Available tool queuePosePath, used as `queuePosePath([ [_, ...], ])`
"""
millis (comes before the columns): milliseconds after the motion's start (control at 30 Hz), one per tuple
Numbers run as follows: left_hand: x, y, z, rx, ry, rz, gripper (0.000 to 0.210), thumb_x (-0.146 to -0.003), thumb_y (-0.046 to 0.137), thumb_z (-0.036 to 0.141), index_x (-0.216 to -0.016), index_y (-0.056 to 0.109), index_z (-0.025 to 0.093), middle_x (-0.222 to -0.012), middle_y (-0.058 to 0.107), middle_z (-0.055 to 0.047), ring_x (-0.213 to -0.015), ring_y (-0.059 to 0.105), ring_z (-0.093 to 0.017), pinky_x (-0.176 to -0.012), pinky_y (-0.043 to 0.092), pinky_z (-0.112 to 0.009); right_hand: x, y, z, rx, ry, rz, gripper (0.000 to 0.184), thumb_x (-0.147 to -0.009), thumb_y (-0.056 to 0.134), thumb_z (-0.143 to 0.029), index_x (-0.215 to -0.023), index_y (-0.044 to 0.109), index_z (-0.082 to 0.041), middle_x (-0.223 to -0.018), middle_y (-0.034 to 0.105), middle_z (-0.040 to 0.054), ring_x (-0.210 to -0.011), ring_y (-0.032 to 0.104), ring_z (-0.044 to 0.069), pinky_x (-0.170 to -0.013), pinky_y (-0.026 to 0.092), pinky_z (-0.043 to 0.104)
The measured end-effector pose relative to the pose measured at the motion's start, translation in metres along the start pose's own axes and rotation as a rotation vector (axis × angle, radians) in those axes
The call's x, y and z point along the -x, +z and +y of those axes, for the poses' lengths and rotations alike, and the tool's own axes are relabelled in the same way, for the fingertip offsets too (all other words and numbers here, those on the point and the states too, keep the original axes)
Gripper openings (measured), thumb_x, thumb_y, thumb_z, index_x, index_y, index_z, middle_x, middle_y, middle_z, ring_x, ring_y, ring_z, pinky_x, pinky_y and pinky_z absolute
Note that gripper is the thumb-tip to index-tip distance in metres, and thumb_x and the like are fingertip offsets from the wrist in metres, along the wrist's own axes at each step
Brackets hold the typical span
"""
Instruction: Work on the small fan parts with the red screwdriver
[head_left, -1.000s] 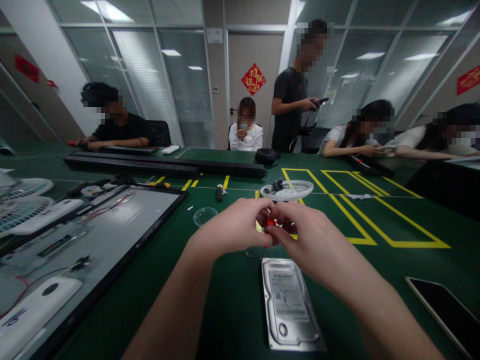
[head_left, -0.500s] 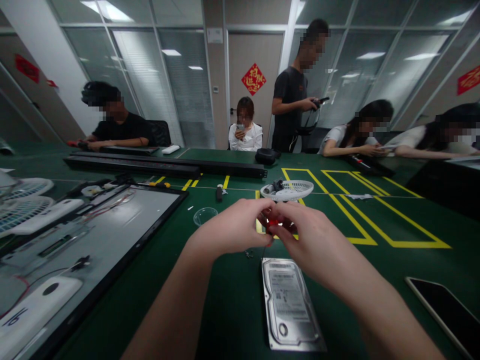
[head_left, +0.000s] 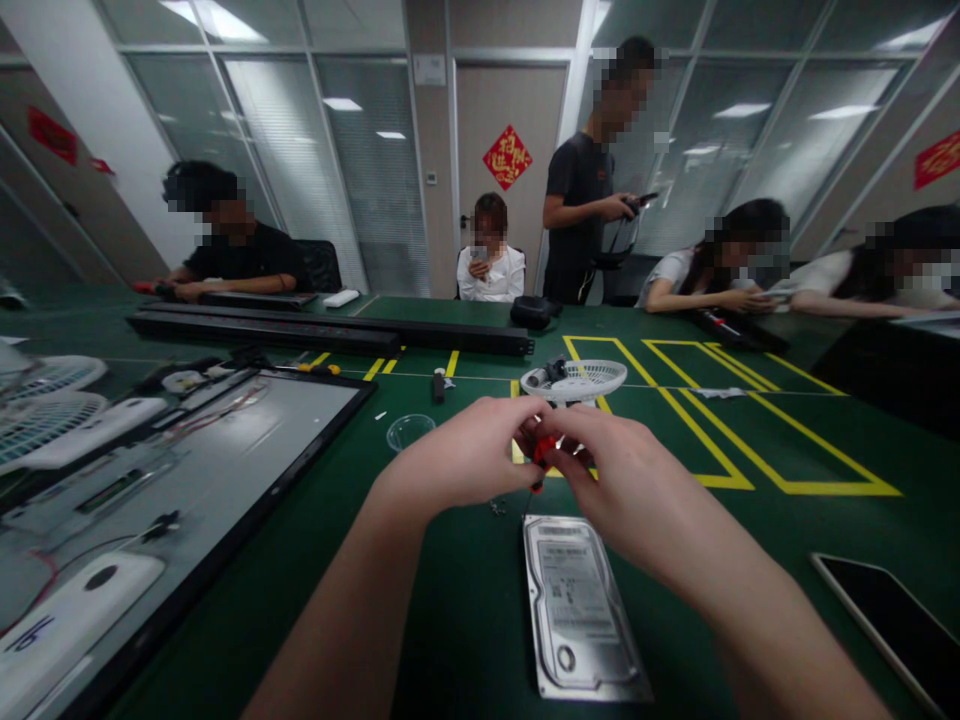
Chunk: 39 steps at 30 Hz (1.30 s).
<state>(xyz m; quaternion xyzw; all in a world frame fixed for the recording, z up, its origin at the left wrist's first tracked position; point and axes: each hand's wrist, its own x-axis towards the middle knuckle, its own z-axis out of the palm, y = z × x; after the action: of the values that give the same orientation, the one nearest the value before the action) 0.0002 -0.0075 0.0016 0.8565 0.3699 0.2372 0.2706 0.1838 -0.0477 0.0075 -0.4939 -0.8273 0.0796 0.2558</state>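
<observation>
Gripping, in the head view, a red-and-black screwdriver [head_left: 545, 448] between left hand [head_left: 480, 450] and right hand [head_left: 619, 460], fingers [head_left: 581, 424] curled closed around the handle — pointing its thin shaft down at the far left corner of a silver hard drive [head_left: 583, 610], flat on the green worktop [head_left: 465, 620]. Cannot tell if touching. Near that corner, small metal bits [head_left: 498, 508]; well to the right, a phone [head_left: 889, 622].

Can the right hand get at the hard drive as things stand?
Probably yes: the hard drive lies close by, largely uncovered, though the right hand might first have to let go of the red tool.
</observation>
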Motion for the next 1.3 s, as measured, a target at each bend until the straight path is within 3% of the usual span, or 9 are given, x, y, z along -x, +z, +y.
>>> queuePosePath([
  [133,-0.0009,0.0007,-0.0032,0.039,-0.061,-0.016,0.036,-0.075,0.075,0.019,-0.110,0.066,0.020,-0.094,0.073,-0.002,-0.082,0.067,-0.019,-0.068,0.049,-0.028,0.0003,0.0002,-0.0022,-0.047,0.024,0.005,0.019,-0.092,0.062,-0.011,-0.104,0.071,-0.023,-0.102,0.075,0.0036,-0.093,0.068,0.021,-0.076,0.045,0.031],
  [233,-0.0001,0.0001,-0.0016,0.047,-0.059,-0.022,0.039,-0.074,0.078,0.024,-0.111,0.067,0.020,-0.099,0.074,-0.003,-0.087,0.068,-0.020,-0.072,0.050,-0.029,-0.0001,0.0007,-0.0012,-0.014,0.030,0.012,0.014,-0.090,0.066,-0.015,-0.101,0.071,-0.023,-0.099,0.074,0.0041,-0.090,0.068,0.022,-0.072,0.045,0.031],
  [433,0.0017,-0.0019,0.0030,0.010,0.002,-0.001,0.035,-0.078,0.071,0.015,-0.112,0.068,0.021,-0.109,0.074,-0.004,-0.096,0.068,-0.020,-0.080,0.051,-0.030,0.0004,0.0000,0.0013,-0.037,-0.018,0.014,0.031,-0.092,0.055,-0.004,-0.108,0.072,-0.025,-0.102,0.075,0.0032,-0.091,0.069,0.020,-0.076,0.046,0.031],
  [667,0.0003,-0.0008,-0.0014,0.042,-0.046,-0.008,0.037,-0.076,0.077,0.021,-0.111,0.067,0.019,-0.101,0.075,-0.004,-0.089,0.069,-0.020,-0.074,0.051,-0.029,-0.0004,-0.0003,-0.0013,-0.008,0.037,-0.002,0.015,-0.091,0.065,-0.016,-0.102,0.070,-0.024,-0.099,0.073,0.0035,-0.090,0.067,0.023,-0.073,0.046,0.033],
  [900,-0.0001,0.0000,-0.0003,-0.008,-0.001,-0.002,0.034,-0.076,0.073,0.017,-0.109,0.068,0.021,-0.104,0.075,-0.003,-0.092,0.067,-0.021,-0.077,0.049,-0.030,0.0011,0.0017,0.0015,-0.065,-0.024,0.015,0.027,-0.092,0.057,-0.007,-0.108,0.070,-0.024,-0.104,0.074,0.0027,-0.094,0.068,0.020,-0.079,0.047,0.032],
  [1033,-0.0013,0.0021,-0.0028,0.016,-0.063,-0.017,0.036,-0.073,0.075,0.020,-0.108,0.067,0.019,-0.095,0.074,-0.003,-0.084,0.067,-0.021,-0.068,0.048,-0.029,0.0012,0.0012,-0.0012,-0.061,-0.006,0.008,0.019,-0.092,0.061,-0.012,-0.104,0.070,-0.024,-0.102,0.075,0.0031,-0.094,0.068,0.022,-0.076,0.046,0.032],
  [1133,-0.0008,0.0014,-0.0013,0.025,-0.052,-0.019,0.037,-0.073,0.077,0.023,-0.108,0.068,0.019,-0.099,0.074,-0.004,-0.088,0.068,-0.022,-0.072,0.049,-0.030,0.0001,0.0004,-0.0015,-0.009,0.007,0.009,0.015,-0.091,0.064,-0.015,-0.100,0.072,-0.024,-0.098,0.073,0.0039,-0.090,0.067,0.022,-0.072,0.044,0.032],
  [1300,0.0001,-0.0010,0.0021,-0.015,0.006,-0.025,0.030,-0.077,0.072,0.018,-0.107,0.069,0.021,-0.105,0.075,-0.004,-0.095,0.068,-0.021,-0.078,0.049,-0.031,-0.0009,-0.0009,-0.0006,0.000,-0.013,-0.012,0.029,-0.093,0.054,-0.005,-0.103,0.073,-0.023,-0.096,0.071,0.0044,-0.086,0.064,0.020,-0.074,0.043,0.031],
])
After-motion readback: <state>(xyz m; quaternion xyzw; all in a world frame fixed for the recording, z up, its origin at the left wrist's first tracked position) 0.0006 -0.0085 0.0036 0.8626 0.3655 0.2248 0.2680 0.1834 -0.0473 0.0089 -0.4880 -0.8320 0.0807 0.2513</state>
